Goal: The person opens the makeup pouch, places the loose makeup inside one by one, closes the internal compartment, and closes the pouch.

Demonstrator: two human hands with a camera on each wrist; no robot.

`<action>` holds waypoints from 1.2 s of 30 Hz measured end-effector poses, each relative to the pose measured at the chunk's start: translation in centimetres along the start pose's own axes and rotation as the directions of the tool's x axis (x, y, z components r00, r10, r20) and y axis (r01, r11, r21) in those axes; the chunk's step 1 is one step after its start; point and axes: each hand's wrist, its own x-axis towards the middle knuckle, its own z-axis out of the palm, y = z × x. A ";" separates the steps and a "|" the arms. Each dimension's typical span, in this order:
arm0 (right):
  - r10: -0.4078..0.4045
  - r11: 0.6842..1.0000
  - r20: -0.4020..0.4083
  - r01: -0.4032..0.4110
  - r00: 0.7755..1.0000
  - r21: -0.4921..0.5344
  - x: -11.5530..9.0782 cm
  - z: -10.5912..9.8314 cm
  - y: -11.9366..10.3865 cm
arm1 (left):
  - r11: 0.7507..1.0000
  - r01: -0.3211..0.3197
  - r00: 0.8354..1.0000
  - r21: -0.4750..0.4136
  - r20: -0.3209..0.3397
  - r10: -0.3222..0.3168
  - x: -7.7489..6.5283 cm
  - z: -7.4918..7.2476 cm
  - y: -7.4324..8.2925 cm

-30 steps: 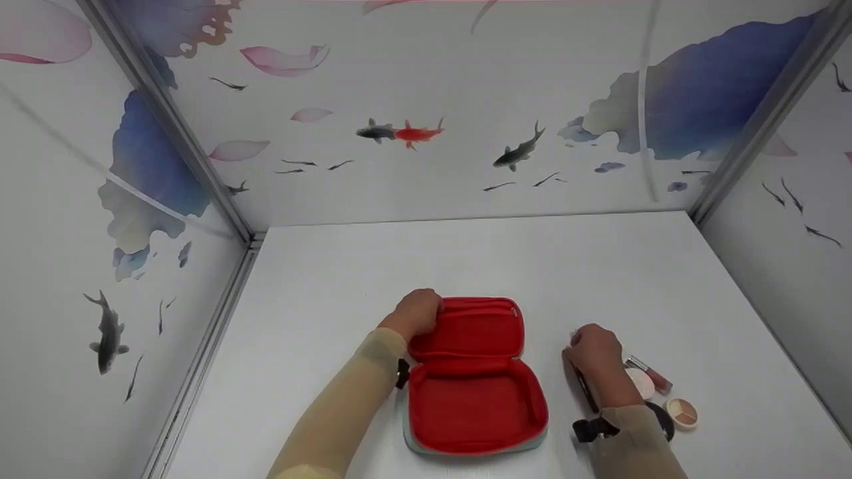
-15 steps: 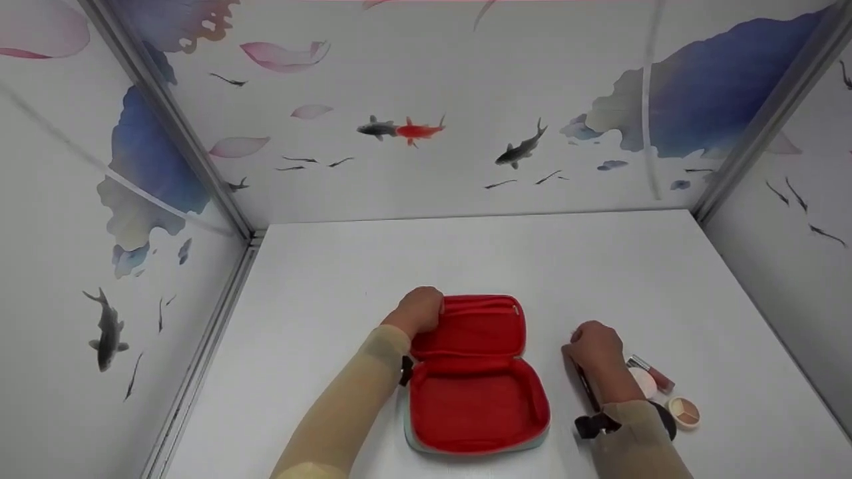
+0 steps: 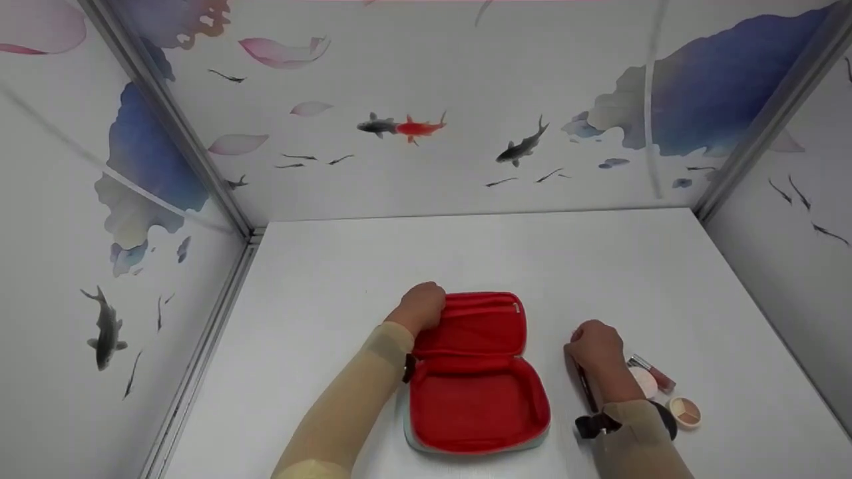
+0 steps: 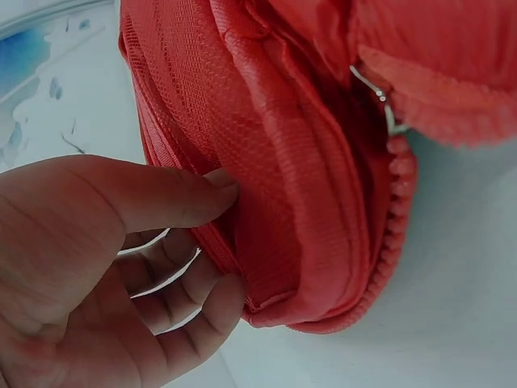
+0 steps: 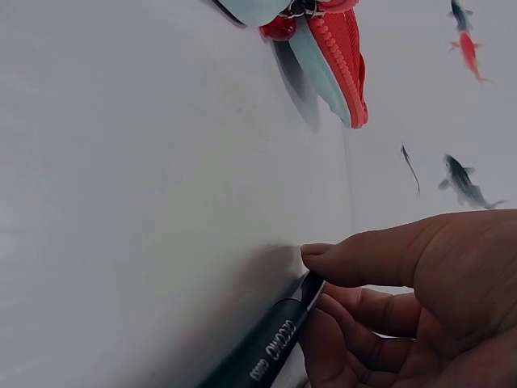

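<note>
Pinching the dark pen-like stick point(image 5: 265, 346) near its end — right hand point(image 3: 598, 349) clamped on it, just beside the open red case point(image 3: 479, 406); left hand point(image 3: 421, 306) grips the lid point(image 3: 486, 338) edge — looks like the pickup step, next move likely wants a steady lift

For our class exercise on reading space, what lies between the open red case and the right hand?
No object shows there: in the head view, the stretch between the red case and the right hand is bare white tabletop.
</note>
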 end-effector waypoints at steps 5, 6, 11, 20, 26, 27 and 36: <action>0.014 1.000 0.020 -0.014 1.000 0.009 -0.2 -0.2 0.0 | 1.000 -0.010 0.999 -0.010 -0.050 0.010 -0.5 0.1 0.3; 0.016 1.000 0.028 -0.016 0.999 0.012 -0.2 -0.2 0.0 | 1.000 -0.010 0.998 -0.014 -0.059 0.010 -0.6 0.2 0.3; 0.025 0.999 0.054 -0.027 0.998 0.041 -0.5 -0.7 0.2 | 0.999 0.002 0.995 -0.055 -0.102 -0.008 -0.9 0.3 0.2; 0.122 0.979 0.115 -0.138 0.986 0.150 -1.2 -2.4 0.3 | 0.992 0.011 0.993 -0.125 -0.118 -0.026 -0.8 0.4 0.3; 0.140 0.967 0.080 -0.154 0.987 0.205 -1.6 -3.6 0.0 | 0.995 -0.011 0.991 -0.104 -0.132 -0.003 -1.0 0.1 0.2; 0.139 0.964 0.072 -0.151 0.988 0.219 -1.6 -3.7 0.0 | 0.995 -0.012 0.991 -0.103 -0.131 -0.002 -1.1 0.0 0.2; 0.192 0.915 -0.067 -0.154 0.979 0.374 -1.7 -4.8 -1.0 | 0.974 -0.027 0.992 -0.226 -0.126 -0.002 -1.9 -1.2 0.0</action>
